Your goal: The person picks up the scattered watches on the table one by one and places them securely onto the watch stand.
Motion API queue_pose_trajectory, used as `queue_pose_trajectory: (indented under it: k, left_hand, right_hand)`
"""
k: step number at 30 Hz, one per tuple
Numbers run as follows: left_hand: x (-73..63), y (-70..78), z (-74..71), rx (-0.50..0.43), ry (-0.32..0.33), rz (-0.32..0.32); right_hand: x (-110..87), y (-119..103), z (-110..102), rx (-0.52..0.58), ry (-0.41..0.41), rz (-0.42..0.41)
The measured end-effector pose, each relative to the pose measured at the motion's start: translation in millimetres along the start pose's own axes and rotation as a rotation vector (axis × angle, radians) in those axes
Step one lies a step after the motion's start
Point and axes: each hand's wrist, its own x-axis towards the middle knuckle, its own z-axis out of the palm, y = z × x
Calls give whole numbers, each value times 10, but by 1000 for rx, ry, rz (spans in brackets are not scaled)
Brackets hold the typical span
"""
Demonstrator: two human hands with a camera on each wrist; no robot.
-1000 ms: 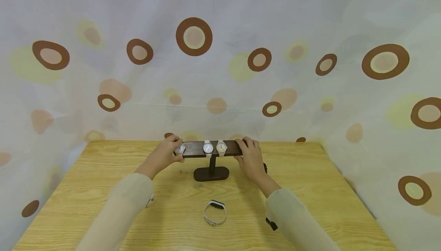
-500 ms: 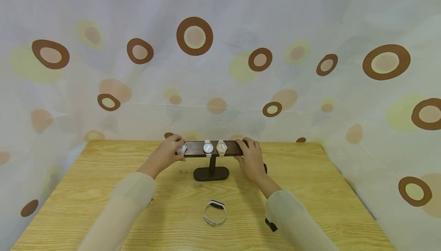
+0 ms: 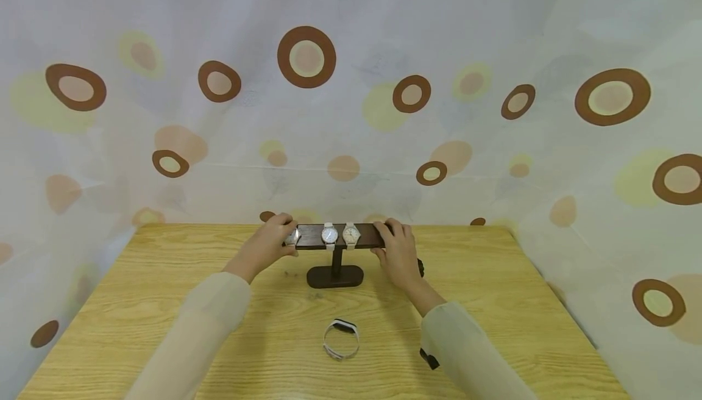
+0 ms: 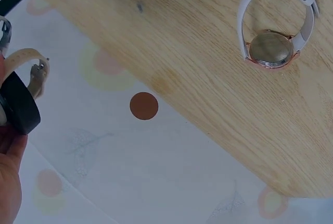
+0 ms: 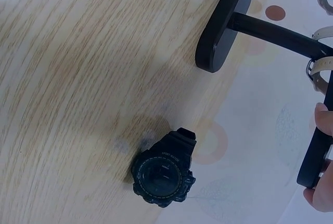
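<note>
A dark watch stand [image 3: 312, 237] carries three light-strapped watches on its bar, two of them, the middle watch [image 3: 329, 235] and its neighbour [image 3: 351, 235], side by side near the centre. At the bar's left end, my left hand [image 3: 267, 244] pinches the third wristwatch [image 3: 294, 237] between thumb and fingers, partly covering it. The left wrist view shows a strap [image 4: 31, 57] looped round the bar, near the fingers. My right hand [image 3: 400, 255] grips the bar's right end, thumb below and fingers on top. The stand's oval base [image 3: 335, 277] is on the table.
A white fitness band [image 3: 344, 327] stands in front of the base. A black sport watch [image 5: 161, 177] lies by the right arm, and a dark object [image 3: 429, 359] shows beside the right sleeve. A white-strapped watch [image 4: 270, 49] lies left. Patterned cloth [image 3: 345, 113] hangs behind the table.
My left hand and the wristwatch it pinches have slid slightly right along the bar, toward the other two watches. The right hand keeps its grip in place.
</note>
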Motion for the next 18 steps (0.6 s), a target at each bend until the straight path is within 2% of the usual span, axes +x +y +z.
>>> queue_pose_trajectory:
  k: [18]
  left_hand:
    - [54,58,25,16,-5,26]
  right_hand:
    - [1,-6,-12,26,-2,22]
